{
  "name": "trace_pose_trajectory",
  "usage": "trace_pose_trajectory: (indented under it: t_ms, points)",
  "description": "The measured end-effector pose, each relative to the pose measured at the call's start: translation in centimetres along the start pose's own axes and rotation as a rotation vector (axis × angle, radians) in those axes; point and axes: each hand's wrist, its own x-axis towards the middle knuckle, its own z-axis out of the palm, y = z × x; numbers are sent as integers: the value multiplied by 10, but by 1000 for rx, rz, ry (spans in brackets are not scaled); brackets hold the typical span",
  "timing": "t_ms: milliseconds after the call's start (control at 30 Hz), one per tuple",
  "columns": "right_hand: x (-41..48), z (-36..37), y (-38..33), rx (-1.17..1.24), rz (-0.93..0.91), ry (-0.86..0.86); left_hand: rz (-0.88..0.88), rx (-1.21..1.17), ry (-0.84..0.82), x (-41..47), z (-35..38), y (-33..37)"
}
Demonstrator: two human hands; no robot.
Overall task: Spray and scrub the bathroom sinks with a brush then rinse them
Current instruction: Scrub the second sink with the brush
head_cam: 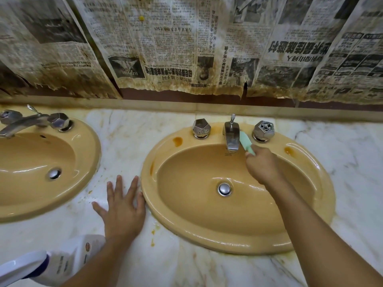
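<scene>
I am looking at a bathroom: two tan sinks (238, 230) (41, 204) with chrome taps (231, 135) sit in a marble table (120, 141) below a newspaper-covered wall (165, 48).

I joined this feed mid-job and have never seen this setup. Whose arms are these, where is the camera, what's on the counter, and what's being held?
There is no machine here. These are a person's two bare arms, seen from one wide-angle camera worn on their head, looking forward and down. The marble counter holds two tan basins, the left sink and the right sink, below stained newspaper on the wall. The right hand grips a pale green brush, whose head is against the side of the chrome spout. The left hand lies flat on the counter with fingers spread, beside the right sink's rim, and holds nothing. A white spray bottle sits at the lower left.
</scene>
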Motion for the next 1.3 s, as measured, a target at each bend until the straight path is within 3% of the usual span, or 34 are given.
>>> trace_pose_trajectory:
  t_ms: [233, 467, 700, 967, 1300]
  points:
    - [34, -8, -19, 73, 39, 10, 10, -10, 11, 0, 2, -2]
    - [-11, -38, 42, -153, -87, -88, 10, -21, 20, 0, 2, -1]
    - [39, -14, -1, -321, -275, -149, 9, -20, 29, 0, 3, -1]
    - [36, -24, 42, -265, -205, -84, 15, -28, 28, 0, 1, -1]
    - [41, -9, 10, -367, -274, -115, 21, -45, 24, -3, -1, 0]
